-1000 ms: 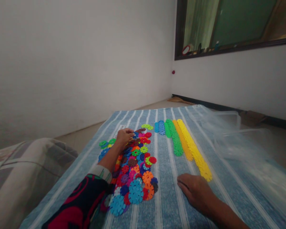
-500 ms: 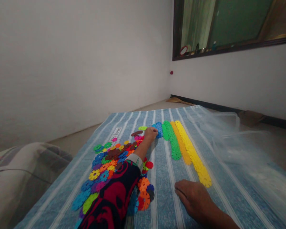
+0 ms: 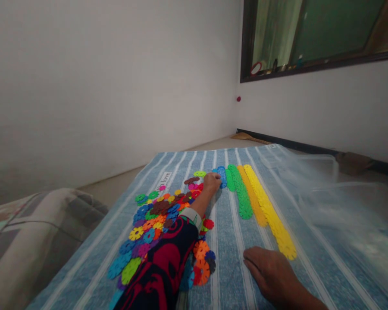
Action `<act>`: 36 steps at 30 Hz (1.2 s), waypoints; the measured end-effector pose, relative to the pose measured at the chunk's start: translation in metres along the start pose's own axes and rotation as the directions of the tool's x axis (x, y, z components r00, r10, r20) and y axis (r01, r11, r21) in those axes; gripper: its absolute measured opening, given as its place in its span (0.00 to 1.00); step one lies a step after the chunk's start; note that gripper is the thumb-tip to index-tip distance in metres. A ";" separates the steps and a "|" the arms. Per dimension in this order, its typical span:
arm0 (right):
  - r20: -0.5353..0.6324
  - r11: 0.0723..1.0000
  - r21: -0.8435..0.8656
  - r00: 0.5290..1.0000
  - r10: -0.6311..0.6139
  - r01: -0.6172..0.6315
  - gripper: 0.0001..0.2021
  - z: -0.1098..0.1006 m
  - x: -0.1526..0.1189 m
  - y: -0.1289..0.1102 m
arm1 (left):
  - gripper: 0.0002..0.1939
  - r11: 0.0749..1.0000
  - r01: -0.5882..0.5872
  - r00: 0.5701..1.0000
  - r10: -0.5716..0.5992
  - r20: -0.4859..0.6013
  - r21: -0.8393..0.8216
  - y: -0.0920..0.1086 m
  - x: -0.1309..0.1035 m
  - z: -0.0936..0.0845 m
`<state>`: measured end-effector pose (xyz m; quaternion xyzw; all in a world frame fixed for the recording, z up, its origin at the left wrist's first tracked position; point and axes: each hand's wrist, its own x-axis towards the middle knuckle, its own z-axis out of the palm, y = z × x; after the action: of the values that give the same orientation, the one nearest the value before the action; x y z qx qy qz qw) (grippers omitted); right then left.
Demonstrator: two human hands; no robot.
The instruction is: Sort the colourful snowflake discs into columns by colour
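Note:
My left hand (image 3: 212, 183) reaches across the cloth with its fingertips pinched together at the near left side of a short row of blue notched plastic discs (image 3: 222, 176). Whatever those fingers hold, if anything, is too small to make out. My right hand (image 3: 271, 272) rests on the cloth nearer me, its fingers closed and their inside hidden. Right of the blue row lie overlapping green discs (image 3: 242, 196), an orange-yellow row (image 3: 255, 200) and a long yellow row (image 3: 271, 211). Under and beside my left forearm spreads a mixed pile of discs (image 3: 161, 207).
A blue-and-white striped cloth (image 3: 229, 262) covers the surface. Clear plastic containers (image 3: 339, 196) stand along the right side. A draped cover (image 3: 39, 232) is at left. A window (image 3: 323, 34) is set in the wall behind.
The whole view has shifted, so everything appears slightly farther right. My left hand stays at the blue row, and my right hand keeps its closed pose on the cloth.

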<state>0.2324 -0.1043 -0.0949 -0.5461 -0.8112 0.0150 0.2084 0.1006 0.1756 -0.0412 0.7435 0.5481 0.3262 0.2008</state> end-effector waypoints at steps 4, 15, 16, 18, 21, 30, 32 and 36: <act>-0.031 1.000 0.015 0.999 0.008 -0.007 0.14 0.003 -0.003 0.001 | 0.11 0.998 0.015 1.000 -0.014 -0.016 0.059 -0.002 -0.008 -0.002; 0.029 0.998 0.060 0.999 -0.029 0.027 0.14 0.003 -0.007 0.012 | 0.11 0.972 0.006 0.999 -0.013 0.029 0.234 -0.019 -0.055 -0.053; 0.026 0.998 0.061 0.999 -0.028 0.027 0.13 0.002 -0.007 0.011 | 0.11 0.966 0.013 0.999 -0.021 0.030 0.256 -0.022 -0.061 -0.062; 0.004 0.998 0.063 1.000 -0.029 0.029 0.13 0.001 -0.007 0.011 | 0.11 0.953 0.030 0.999 -0.041 0.031 0.300 -0.029 -0.070 -0.080; -0.025 0.996 0.076 0.999 -0.037 0.039 0.13 0.000 -0.006 0.009 | 0.10 0.932 0.054 0.997 -0.072 0.038 0.358 -0.042 -0.083 -0.106; -0.033 0.997 0.079 0.999 -0.020 0.022 0.14 0.001 -0.008 0.010 | 0.13 0.918 0.067 0.982 -0.131 0.138 0.391 -0.084 -0.115 -0.160; -0.022 0.996 0.085 0.999 -0.035 0.037 0.14 0.001 -0.008 0.011 | 0.14 0.926 0.050 0.982 -0.114 0.152 0.374 -0.087 -0.123 -0.167; -0.043 0.997 0.077 0.999 -0.004 0.007 0.15 0.001 -0.009 0.009 | 0.15 0.931 0.013 0.985 -0.074 0.154 0.364 -0.090 -0.141 -0.172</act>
<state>0.2430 -0.1081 -0.1012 -0.5356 -0.8070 0.0341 0.2466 -0.1084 0.0606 -0.0157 0.7799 0.5966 0.1525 0.1121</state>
